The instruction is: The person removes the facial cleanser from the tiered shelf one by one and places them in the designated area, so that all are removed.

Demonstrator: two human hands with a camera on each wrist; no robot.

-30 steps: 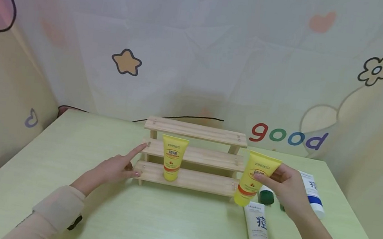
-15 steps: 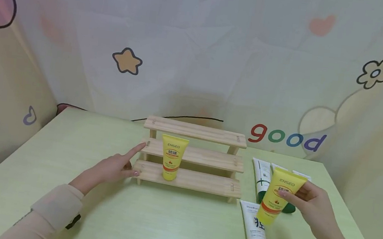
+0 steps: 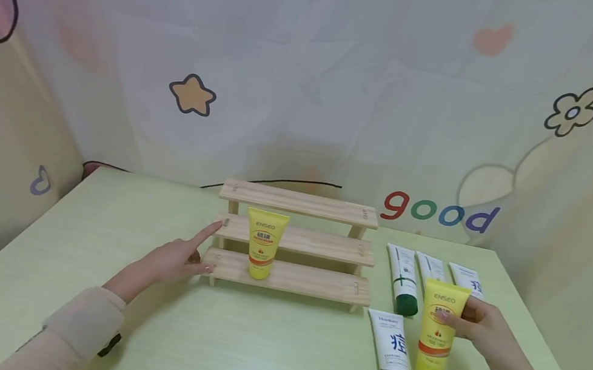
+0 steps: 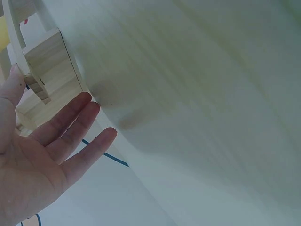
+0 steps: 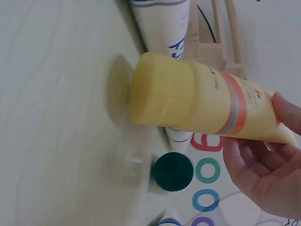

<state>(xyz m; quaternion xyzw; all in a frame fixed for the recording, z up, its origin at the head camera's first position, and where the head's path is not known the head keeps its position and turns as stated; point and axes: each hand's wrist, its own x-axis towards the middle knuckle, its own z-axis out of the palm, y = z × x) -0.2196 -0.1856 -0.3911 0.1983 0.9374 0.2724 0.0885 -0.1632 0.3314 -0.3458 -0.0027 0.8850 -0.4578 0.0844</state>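
My right hand [image 3: 488,335] pinches the upper part of a yellow squeeze tube [image 3: 438,332] between thumb and fingers, its cap end pointing down. In the right wrist view the yellow cap [image 5: 164,92] hangs close over the tabletop. My left hand [image 3: 169,261] touches the left end of a three-tier wooden shelf rack [image 3: 313,280], index fingertip at the middle board and thumb at the bottom one. The left wrist view shows its other fingers [image 4: 89,153] extended, holding nothing. Another yellow squeeze tube [image 3: 263,242] stands upright, cap down, on the bottom board, left of centre.
A white tube with a blue band [image 3: 392,358] lies right of the rack, left of the held tube. Behind lie a white tube with a green cap [image 3: 402,276], another white tube [image 3: 432,266], and a third [image 3: 467,279], partly hidden. A printed curtain [image 3: 307,88] hangs behind the table.
My right hand has carried its yellow tube from beside the rack rightward, nearer and lower, turning it more upright. The left hand stays at the rack.
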